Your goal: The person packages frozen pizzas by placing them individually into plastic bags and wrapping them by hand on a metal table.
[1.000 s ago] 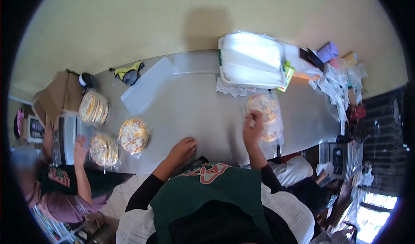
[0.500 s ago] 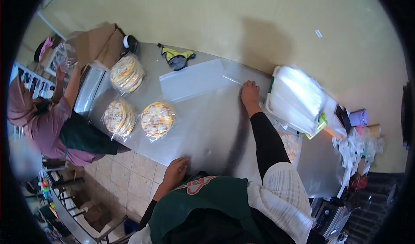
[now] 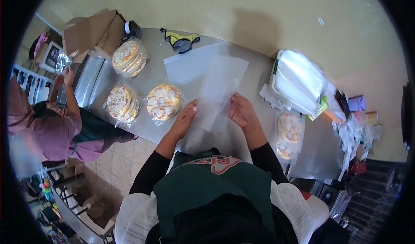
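Before us runs the steel table [image 3: 320, 157], and we read the clock from the midpoint of our hands, 12 pointing to the wall. A co-worker [image 3: 56, 127] stands at 9 o'clock, and a cardboard box [image 3: 86, 34] sits at 10. Between 2 and 3 we see a pile of clear plastic [image 3: 300, 86].

Next in size comes the clear bag [image 3: 220, 86] that we hold out in front of us. Its long axis leans from about 1 o'clock down to 7, and its upper part overlaps the end of a flat clear film [image 3: 183, 64]. We cannot tell whether the bag touches the table beneath.

The bagged pair of pizzas [image 3: 289, 127] lies at 4 o'clock from our right hand [image 3: 243, 110]. Two stacks of pizzas [image 3: 129, 58] stand farther off on the co-worker's side. The single pizza [image 3: 163, 102] lies at 10 o'clock from our left hand [image 3: 186, 117], the nearer of our two.

Our left fingertips appear to pinch one long edge of the bag, our right fingertips the other. The bag extends toward 2 from the left fingers and 10 from the right, neither hand nearer it.
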Demonstrator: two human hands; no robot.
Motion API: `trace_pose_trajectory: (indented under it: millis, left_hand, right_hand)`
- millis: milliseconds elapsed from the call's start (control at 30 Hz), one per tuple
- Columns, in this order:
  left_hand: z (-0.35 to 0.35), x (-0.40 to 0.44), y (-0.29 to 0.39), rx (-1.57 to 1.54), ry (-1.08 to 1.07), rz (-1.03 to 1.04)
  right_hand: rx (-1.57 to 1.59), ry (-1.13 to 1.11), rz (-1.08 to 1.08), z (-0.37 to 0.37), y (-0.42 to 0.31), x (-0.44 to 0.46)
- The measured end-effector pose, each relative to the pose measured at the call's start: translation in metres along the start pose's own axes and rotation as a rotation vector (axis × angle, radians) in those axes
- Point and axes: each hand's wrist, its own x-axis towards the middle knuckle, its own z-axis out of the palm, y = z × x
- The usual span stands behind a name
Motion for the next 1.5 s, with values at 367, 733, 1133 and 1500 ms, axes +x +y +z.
trace_pose_trajectory:
  millis: [367, 733, 1133, 1500]
  left_hand:
    - [-0.019, 0.008, 0.005, 0.024, -0.029, 0.021]
    - [-0.088, 0.017, 0.029, 0.099, -0.016, 0.141]
    - [-0.144, 0.012, 0.022, 0.2, -0.087, -0.005]
    - [-0.129, -0.024, 0.023, 0.075, -0.219, -0.188]
  right_hand:
    - [-1.007, 0.438, -0.403, 0.039, 0.097, -0.034]
    - [-0.338, 0.451, -0.536, 0.037, 0.116, -0.011]
    - [-0.374, 0.664, -0.384, 0.03, 0.111, -0.007]
    - [-0.436, 0.743, -0.68, 0.002, 0.008, 0.099]
